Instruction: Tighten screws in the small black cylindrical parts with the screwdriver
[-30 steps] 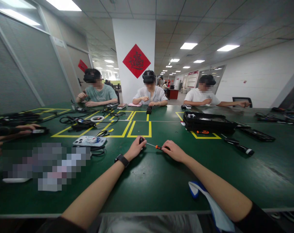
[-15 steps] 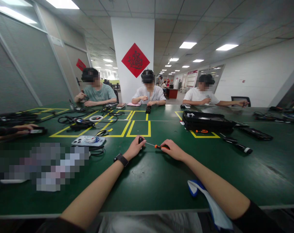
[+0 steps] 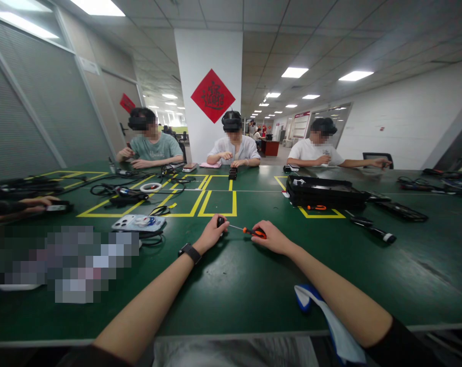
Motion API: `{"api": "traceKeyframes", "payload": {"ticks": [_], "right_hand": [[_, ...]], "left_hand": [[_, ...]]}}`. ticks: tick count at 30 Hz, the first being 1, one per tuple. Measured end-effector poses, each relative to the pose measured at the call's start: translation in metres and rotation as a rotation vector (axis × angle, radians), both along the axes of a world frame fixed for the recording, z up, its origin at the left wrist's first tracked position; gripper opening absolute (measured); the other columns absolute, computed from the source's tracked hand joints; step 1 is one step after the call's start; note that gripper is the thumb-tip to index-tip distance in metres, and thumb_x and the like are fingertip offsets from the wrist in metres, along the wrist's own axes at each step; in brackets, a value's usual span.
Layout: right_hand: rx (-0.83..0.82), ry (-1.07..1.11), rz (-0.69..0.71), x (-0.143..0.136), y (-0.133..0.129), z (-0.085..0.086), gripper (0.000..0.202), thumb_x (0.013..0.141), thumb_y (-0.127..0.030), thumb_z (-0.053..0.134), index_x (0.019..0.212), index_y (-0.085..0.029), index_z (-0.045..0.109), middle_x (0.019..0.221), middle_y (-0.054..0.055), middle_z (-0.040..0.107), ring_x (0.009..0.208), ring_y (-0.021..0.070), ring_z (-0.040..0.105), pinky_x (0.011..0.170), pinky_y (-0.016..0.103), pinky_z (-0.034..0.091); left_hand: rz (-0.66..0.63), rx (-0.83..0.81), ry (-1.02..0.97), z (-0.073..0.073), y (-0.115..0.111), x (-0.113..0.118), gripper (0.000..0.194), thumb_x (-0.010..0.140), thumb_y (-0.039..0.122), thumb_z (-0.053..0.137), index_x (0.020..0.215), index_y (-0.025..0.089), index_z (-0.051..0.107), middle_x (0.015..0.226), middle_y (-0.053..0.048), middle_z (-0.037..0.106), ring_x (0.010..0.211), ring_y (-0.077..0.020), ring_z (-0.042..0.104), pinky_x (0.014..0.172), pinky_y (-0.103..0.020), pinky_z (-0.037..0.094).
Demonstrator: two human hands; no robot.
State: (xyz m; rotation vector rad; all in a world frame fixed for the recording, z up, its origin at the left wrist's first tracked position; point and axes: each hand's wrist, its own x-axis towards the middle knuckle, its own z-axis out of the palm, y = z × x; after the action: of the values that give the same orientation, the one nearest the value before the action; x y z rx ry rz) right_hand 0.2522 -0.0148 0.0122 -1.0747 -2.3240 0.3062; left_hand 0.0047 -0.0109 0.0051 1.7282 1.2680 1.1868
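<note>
My left hand (image 3: 213,232) is closed around a small black object (image 3: 220,221) whose kind I cannot make out, held close to the green tabletop. From the right, my right hand (image 3: 271,236) grips a screwdriver (image 3: 255,232) with an orange and black handle. Its thin metal shaft points left and its tip meets the black object or ends right beside it; the exact contact is too small to tell. A dark watch (image 3: 190,253) is on my left wrist.
Left of my hands lie a phone (image 3: 139,223) and tangled black cables (image 3: 169,176). Beyond on the right, black trays (image 3: 326,191) are stacked, with an orange-handled tool (image 3: 317,207) before them. A blue-white cloth (image 3: 322,306) hangs over the near edge. Co-workers sit opposite; another's hand (image 3: 37,204) is at left.
The fingers of my right hand have shifted on the screwdriver, so more of its orange and black handle shows. My left hand stays in place with the black object.
</note>
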Motion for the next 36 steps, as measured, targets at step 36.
{"api": "traceKeyframes", "payload": {"ticks": [36], "right_hand": [[-0.004, 0.043, 0.021, -0.0003, -0.0026, -0.0003, 0.023, 0.075, -0.027, 0.059, 0.094, -0.017, 0.054, 0.089, 0.004, 0.053, 0.082, 0.0164, 0.048, 0.074, 0.03, 0.038]], "left_hand": [[-0.024, 0.003, -0.012, -0.0003, -0.0011, -0.0018, 0.027, 0.078, 0.041, 0.043, 0.094, 0.019, 0.046, 0.073, 0.0, 0.055, 0.067, -0.012, 0.053, 0.059, -0.023, 0.04]]}}
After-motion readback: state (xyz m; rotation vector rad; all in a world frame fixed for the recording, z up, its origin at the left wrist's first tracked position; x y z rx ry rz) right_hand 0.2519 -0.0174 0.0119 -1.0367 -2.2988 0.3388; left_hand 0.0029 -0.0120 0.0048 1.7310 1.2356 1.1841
